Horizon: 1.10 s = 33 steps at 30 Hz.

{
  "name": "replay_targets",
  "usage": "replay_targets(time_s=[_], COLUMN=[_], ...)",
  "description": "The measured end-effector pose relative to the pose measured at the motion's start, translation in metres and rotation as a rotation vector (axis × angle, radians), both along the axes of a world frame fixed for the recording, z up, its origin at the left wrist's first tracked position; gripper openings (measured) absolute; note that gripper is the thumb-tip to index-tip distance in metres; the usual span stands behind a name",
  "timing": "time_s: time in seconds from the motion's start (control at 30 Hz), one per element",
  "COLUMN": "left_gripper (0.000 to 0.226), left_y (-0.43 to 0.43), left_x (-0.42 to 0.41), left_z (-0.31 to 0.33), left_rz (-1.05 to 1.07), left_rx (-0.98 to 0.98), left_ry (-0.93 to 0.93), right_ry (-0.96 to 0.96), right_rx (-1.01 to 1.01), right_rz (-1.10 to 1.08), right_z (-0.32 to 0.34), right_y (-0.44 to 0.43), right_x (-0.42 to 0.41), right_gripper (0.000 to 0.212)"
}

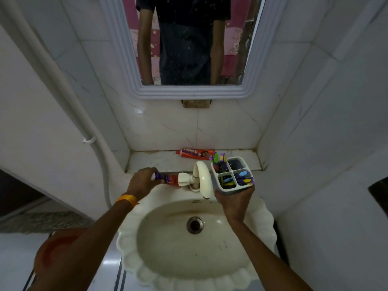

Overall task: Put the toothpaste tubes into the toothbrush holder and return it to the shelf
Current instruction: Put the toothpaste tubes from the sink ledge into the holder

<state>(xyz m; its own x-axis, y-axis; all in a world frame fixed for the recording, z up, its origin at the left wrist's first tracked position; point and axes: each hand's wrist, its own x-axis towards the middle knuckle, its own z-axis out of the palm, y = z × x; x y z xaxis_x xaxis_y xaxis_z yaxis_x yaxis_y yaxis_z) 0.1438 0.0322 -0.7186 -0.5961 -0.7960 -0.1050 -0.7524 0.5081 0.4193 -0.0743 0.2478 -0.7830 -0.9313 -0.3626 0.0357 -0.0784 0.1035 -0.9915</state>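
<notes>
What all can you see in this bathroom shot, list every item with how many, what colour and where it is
toothpaste tube on shelf: 1, red-orange, lying flat at the back of the shelf
toothpaste tube in hand: 1, red and purple, over the sink's back edge, left of the tap
toothbrush holder: 1, white and grey, four compartments, held right of the tap
toothbrushes: several, purple, green, yellow, blue, in three compartments; the far right one looks empty
tap: 1, cream, behind the basin
sink: 1, cream, scalloped rim, bottom centre
shelf: 1, white marble, behind the tap
mirror: 1, white frame, wall above
pipe: 1, white, left wall
left hand: grips the tube; orange wristband
right hand: grips the holder
</notes>
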Motion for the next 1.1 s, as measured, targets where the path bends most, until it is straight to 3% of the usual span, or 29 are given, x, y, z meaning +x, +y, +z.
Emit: replay_targets(time_s=[0.13, 0.3, 0.43, 0.53, 0.77, 1.1], left_gripper=[0.022, 0.026, 0.028, 0.031, 0.032, 0.026], left_y=[-0.008, 0.003, 0.018, 0.027, 0.048, 0.06], left_x=[0.0, -0.023, -0.061, -0.102, -0.187, -0.22], left_z=[0.051, 0.115, 0.151, 0.163, 0.143, 0.092], left_rz=[-0.019, -0.042, -0.258, -0.441, -0.719, -0.757], left_rx=[-0.121, -0.278, -0.235, -0.183, -0.185, -0.042], left_ry=[0.072, 0.288, 0.462, 0.483, 0.271, -0.014], right_ry=[0.006, 0.02, 0.018, 0.028, 0.119, 0.083], right_rx=[-0.028, -0.025, -0.022, -0.006, 0.035, 0.056], right_rz=[-0.012, -0.019, -0.016, -0.018, -0.026, 0.039], right_z=[0.0, -0.007, -0.013, -0.02, -0.01, -0.001], right_y=[-0.001, -0.002, -0.004, -0.006, -0.006, -0.005], right_x=[0.002, 0.001, -0.001, -0.006, -0.002, -0.001], right_gripper=[0.123, 0.119, 0.119, 0.122, 0.121, 0.123])
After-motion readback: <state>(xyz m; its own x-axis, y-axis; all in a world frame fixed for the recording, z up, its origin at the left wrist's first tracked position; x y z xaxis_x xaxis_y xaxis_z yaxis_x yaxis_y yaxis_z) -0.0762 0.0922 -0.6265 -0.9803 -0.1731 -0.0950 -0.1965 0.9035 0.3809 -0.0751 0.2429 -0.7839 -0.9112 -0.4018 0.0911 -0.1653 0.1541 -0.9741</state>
